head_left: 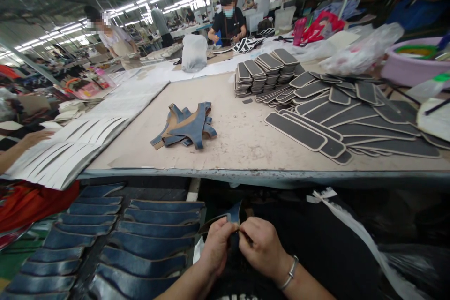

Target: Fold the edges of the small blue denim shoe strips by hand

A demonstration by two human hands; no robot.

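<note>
Both hands meet over my lap, below the table's front edge. My left hand [218,243] pinches a blue leather piece [235,213] with a tan edge between thumb and fingers. Right beside it, my right hand [259,244], with a metal bangle at the wrist, has its fingers closed at the same piece's lower edge. The piece stands up between the hands, partly hidden by the fingers. Rows of blue leather pieces [154,229] lie overlapping at the lower left. On the table [232,136] is a small pile of cut blue pieces [191,124].
Dark grey padded pieces [351,117] are stacked and spread over the table's right side. White strips [70,150] lie on the left, near another person's hand [30,143]. Beyond the table are a masked person [228,23], a white bag [194,52] and a purple basin [404,68].
</note>
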